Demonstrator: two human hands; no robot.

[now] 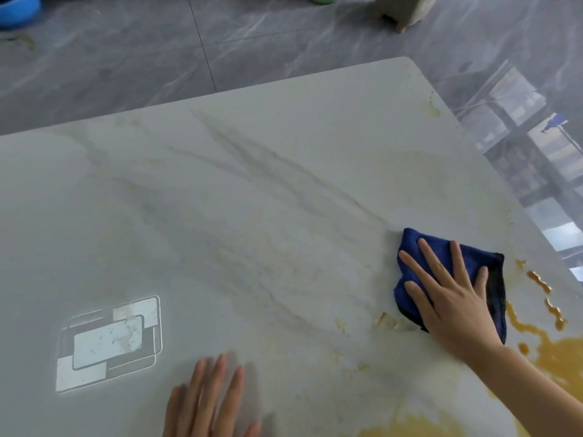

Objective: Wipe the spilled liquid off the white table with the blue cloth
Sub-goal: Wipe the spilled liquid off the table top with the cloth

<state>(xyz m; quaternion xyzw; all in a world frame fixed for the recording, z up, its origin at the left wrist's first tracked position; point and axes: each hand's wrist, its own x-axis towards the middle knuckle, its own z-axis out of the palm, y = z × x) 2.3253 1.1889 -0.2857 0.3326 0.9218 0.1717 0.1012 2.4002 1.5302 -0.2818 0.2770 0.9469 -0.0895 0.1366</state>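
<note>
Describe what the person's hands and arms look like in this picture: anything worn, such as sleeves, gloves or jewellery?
Both hands are bare, with no gloves. The right hand and its forearm show no sleeve, watch or bracelet, and no ring shows on its fingers. The left hand is blurred and cut off at the frame's lower edge; its wrist is out of view.

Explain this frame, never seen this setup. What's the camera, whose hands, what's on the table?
There is one picture, taken by a wide-angle camera worn on a person's head, looking forward and down. No robot: the hands are the wearer's own. The right hand presses flat, fingers spread, on a folded blue cloth on the white marble-patterned table. The left hand lies flat on the table near the bottom edge, holding nothing. Orange-yellow spilled liquid pools and streaks to the right of and below the cloth, with faint yellowish smears elsewhere. The bright rectangles at lower left look like a reflection. Grey tiled floor lies beyond.
</note>
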